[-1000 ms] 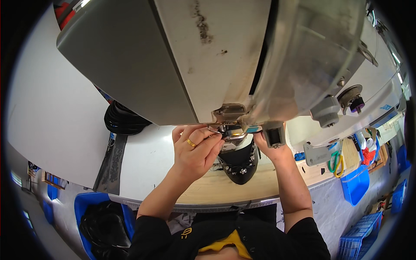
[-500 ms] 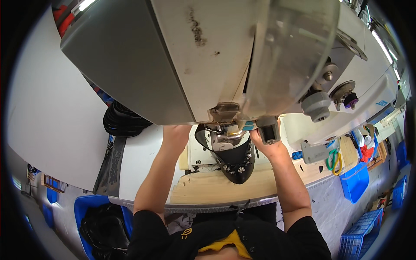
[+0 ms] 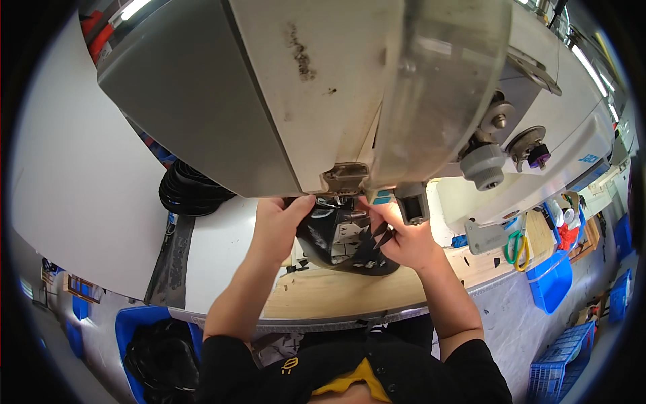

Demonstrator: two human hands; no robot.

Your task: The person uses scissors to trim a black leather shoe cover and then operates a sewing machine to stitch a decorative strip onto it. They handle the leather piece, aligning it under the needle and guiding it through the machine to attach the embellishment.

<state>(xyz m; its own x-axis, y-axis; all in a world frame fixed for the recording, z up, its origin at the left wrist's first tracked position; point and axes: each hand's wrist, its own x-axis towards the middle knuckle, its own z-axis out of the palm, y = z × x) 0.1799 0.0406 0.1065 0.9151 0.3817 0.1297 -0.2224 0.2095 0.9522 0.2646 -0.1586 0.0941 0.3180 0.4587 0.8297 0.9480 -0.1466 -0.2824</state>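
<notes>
A glossy black shoe upper (image 3: 317, 236) with small shiny ornaments lies under the head of a sewing machine (image 3: 323, 101). My left hand (image 3: 276, 219) is closed, thumb and fingers pinching the upper's left edge beside the needle area. On the other side, my right hand (image 3: 407, 239) is closed at the upper's right edge, its fingertips close to the needle area. Two dark, pointed blades, seemingly of thread snips (image 3: 382, 236), stick out from that hand. The machine head hides the needle and part of the fingertips.
A stack of black pieces (image 3: 192, 188) lies to the left. Green-and-yellow-handled scissors (image 3: 518, 250) rest at the right, near a blue tray (image 3: 550, 279). A blue bin (image 3: 128, 337) with black pieces stands below left, a blue crate (image 3: 555, 370) below right. Scraps dot the wooden tabletop (image 3: 336, 296).
The upper has turned and its pointed toe no longer faces me. Both hands have come closer to the needle area. The right hand now shows from behind the machine, with the dark blades visible.
</notes>
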